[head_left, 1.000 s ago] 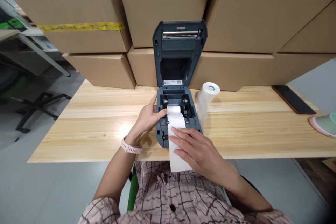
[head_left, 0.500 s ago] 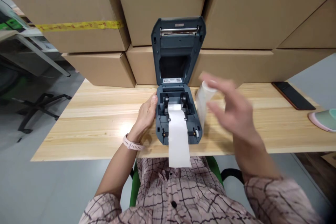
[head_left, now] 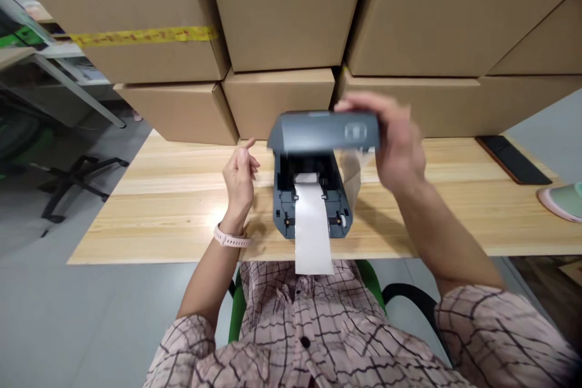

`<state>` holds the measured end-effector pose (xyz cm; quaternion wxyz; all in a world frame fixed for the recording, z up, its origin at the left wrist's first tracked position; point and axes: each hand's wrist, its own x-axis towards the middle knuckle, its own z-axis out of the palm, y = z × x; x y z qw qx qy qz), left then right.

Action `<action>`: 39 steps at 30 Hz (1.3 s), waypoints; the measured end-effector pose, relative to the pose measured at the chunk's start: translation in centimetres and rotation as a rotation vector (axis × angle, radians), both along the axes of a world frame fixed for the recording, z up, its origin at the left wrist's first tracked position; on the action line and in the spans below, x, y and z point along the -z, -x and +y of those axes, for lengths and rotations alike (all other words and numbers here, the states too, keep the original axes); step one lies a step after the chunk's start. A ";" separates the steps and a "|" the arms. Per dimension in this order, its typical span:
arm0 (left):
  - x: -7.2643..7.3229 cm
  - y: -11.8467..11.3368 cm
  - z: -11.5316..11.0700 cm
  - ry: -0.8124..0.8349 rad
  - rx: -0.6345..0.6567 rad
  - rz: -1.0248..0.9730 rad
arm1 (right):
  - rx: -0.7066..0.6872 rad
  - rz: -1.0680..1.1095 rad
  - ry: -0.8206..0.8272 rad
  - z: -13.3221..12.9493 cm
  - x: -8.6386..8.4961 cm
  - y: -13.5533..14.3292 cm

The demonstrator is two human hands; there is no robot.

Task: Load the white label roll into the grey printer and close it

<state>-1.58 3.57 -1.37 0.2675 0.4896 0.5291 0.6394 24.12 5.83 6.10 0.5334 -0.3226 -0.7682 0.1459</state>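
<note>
One paper strip (head_left: 313, 227) lies toward six o'clock; lid (head_left: 318, 131) not yet shut. Right hand (head_left: 398, 145) grips it — left hand (head_left: 240, 177) loose, empty.

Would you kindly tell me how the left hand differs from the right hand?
The left hand holds nothing, beside the dark base; the right hand holds the part-open lid at its right side. The right hand is more blurred than the left hand. A pale pink band circles the left wrist; the right wrist is bare. Both hands are ungloved.
</note>
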 end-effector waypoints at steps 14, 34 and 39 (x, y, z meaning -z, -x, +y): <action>2.2 -4.4 -9.2 0.292 0.374 -0.133 | 0.063 -0.285 0.009 -9.6 7.5 1.1; 6.0 -5.5 -14.9 -0.443 -0.162 0.865 | 0.163 -0.436 -0.011 -9.7 5.7 1.8; 4.9 -5.5 -14.7 -0.374 -0.094 0.797 | 0.101 -0.518 0.006 -9.2 5.0 2.1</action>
